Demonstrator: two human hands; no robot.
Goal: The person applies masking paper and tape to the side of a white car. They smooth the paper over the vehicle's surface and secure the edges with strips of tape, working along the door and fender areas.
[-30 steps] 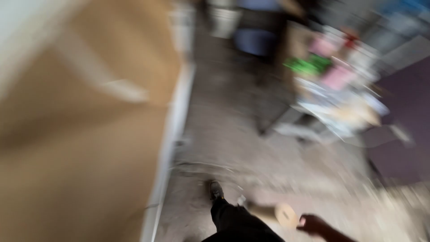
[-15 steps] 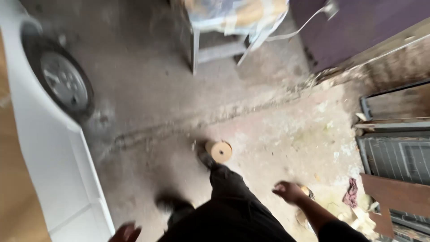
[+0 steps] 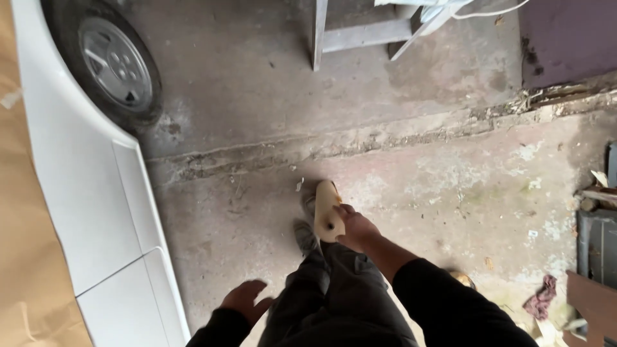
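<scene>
Centrally, lower half of the frame: right hand (image 3: 355,229), fingers curled and closed around a roll (image 3: 328,210) of pale tan tape or paper. Roll: seen near edge-on, tilted, its round face turned to the lower left; it stands out above and to the left of the knuckles, with the thumb side against its rim; how far the fingers wrap behind it cannot be told. Right sleeve (image 3: 450,308): black, running to the lower right corner. Left hand (image 3: 245,300): lower left of centre, palm down, fingers spread and loose, holding nothing, well apart from the roll. Trousers (image 3: 334,295): dark, between the two hands; below the roll, a grey shoe (image 3: 304,234) on the floor, partly hidden by roll and leg. Floor (image 3: 450,186): worn, stained concrete, with a cracked seam (image 3: 360,141) crossing from middle left to upper right. Car body (image 3: 83,193): white panel along the left edge, with brown masking paper (image 3: 26,257) at far left. Wheel (image 3: 116,61): upper left, grey hub in a black tyre. Metal frame legs (image 3: 360,32): top centre. Purple panel (image 3: 565,35): upper right corner. Rag (image 3: 541,297) and scrap: lower right, near a dark grille (image 3: 598,247) at the right edge.
</scene>
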